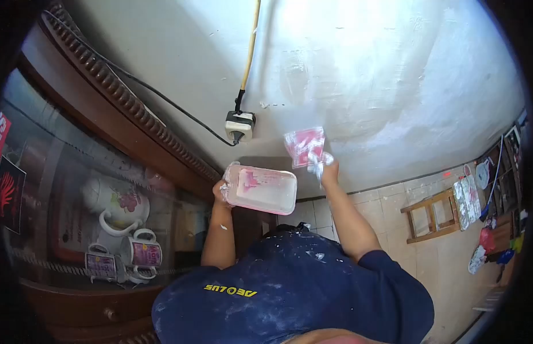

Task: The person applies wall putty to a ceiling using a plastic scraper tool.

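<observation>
My left hand (222, 192) is closed on the end of a pink rectangular plastic tub (259, 209), whose inside is coated with white paste. Pink shows through the paste in one patch. In my right hand (329, 171), wrapped round its lower end, is a flat pink putty scraper (305, 143) smeared with white and slightly blurred. Its blade overlaps the lower part of the pale wall (364, 109), which has shiny, damp-looking patches. White smears mark the fingers of both hands.
A white socket block (239, 126) with a plug and cables is on the wall just above the tub. At left, a dark wooden glass cabinet (146, 135) holds mugs (145, 250). A wooden stool (432, 217) stands on the tiled floor at right.
</observation>
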Demonstrator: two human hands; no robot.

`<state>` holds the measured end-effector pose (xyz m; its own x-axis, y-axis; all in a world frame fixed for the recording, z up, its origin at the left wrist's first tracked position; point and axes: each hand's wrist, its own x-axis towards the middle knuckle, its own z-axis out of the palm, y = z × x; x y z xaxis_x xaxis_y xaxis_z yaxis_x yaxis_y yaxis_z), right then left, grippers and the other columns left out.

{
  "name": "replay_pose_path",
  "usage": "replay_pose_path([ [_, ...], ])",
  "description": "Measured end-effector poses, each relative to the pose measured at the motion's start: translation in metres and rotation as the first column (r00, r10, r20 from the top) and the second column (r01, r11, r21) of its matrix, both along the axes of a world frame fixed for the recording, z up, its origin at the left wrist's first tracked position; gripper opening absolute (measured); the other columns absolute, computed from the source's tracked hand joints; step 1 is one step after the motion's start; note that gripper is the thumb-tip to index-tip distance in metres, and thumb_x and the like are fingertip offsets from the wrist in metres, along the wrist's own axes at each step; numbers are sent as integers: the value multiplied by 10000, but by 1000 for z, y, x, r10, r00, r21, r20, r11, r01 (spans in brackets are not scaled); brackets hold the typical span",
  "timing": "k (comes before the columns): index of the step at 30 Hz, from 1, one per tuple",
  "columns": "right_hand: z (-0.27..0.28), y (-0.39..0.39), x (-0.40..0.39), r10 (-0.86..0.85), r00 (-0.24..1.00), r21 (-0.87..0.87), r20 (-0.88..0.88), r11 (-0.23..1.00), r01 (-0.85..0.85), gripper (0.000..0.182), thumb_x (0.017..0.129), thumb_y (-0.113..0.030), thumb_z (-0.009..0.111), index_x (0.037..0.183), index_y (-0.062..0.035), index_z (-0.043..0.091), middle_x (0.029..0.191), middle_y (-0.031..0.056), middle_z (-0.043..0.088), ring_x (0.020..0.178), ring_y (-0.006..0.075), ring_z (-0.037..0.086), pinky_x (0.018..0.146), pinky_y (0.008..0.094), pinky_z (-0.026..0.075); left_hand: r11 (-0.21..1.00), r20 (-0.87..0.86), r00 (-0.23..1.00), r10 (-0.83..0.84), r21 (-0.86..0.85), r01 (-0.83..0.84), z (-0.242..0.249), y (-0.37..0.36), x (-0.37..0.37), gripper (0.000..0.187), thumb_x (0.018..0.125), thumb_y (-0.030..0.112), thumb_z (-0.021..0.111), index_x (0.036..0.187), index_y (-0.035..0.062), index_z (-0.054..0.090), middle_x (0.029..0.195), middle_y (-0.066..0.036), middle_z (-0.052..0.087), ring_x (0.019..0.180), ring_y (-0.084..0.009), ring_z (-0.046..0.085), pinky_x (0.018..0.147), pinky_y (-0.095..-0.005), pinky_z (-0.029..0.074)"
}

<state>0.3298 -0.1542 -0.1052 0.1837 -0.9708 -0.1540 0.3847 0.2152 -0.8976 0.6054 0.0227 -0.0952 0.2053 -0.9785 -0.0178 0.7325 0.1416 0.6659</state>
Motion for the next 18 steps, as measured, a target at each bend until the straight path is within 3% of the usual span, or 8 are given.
replay_pose_path([
  [4,44,11,-8,38,997,32,72,999,-40,286,808,-35,666,1063,59,578,891,95,655,721,182,650,547,306,545,996,29,998,60,63,-62,-12,4,19,597,757,291,480,1267,-19,475,1162,-185,580,1033,-309,586,921,-404,462],
  [5,68,0,-15,41,893,11,449,999,-51,282,834,12,599,1106,68,550,958,113,646,828,197,649,607,311,549,999,0,1000,27,26,-27,-11,3,19,595,759,291,477,1269,-15,475,1170,-186,577,1042,-308,582,927,-402,459],
  [6,86,-19,-11,4,906,-87,424,996,36,272,858,-66,590,1123,-12,557,996,82,636,838,184,640,580,304,536,1000,-28,1000,-9,-6,8,-11,4,19,592,762,291,475,1271,-11,475,1177,-187,574,1052,-307,578,933,-400,455],
  [7,129,-29,-12,2,995,-249,103,968,24,257,879,-80,551,1121,4,552,1040,92,623,855,190,639,578,319,532,1000,-25,1000,-15,6,15,-14,3,19,592,762,291,475,1271,-11,475,1177,-187,574,1052,-307,578,933,-400,455],
  [9,193,-38,-19,39,929,-418,369,900,128,261,891,-62,488,1125,45,532,1056,121,623,891,216,644,621,321,533,994,-29,996,79,83,-76,-20,-1,23,644,737,374,508,1244,-22,493,1179,-216,562,1052,-366,564,922,-462,458],
  [10,221,-36,-22,-54,984,-442,172,888,126,263,891,-51,473,1124,59,527,1055,144,623,889,224,643,655,331,537,993,-23,997,74,95,-71,-21,-3,24,644,737,374,508,1244,-22,493,1179,-216,562,1052,-366,564,922,-462,458],
  [11,211,-55,-20,9,961,-414,275,904,110,281,887,-17,460,1149,72,507,1073,163,614,922,243,646,649,330,543,992,-22,997,76,103,-73,-21,-5,23,641,731,380,520,1233,-19,503,1165,-213,571,1039,-365,571,912,-465,464],
  [18,38,-15,-21,-135,991,25,24,991,135,264,865,-46,581,1109,51,555,1043,118,617,850,208,636,627,326,564,995,1,998,63,71,-63,-3,-3,15,608,710,357,544,1196,-9,537,1126,-190,600,995,-357,596,886,-459,482],
])
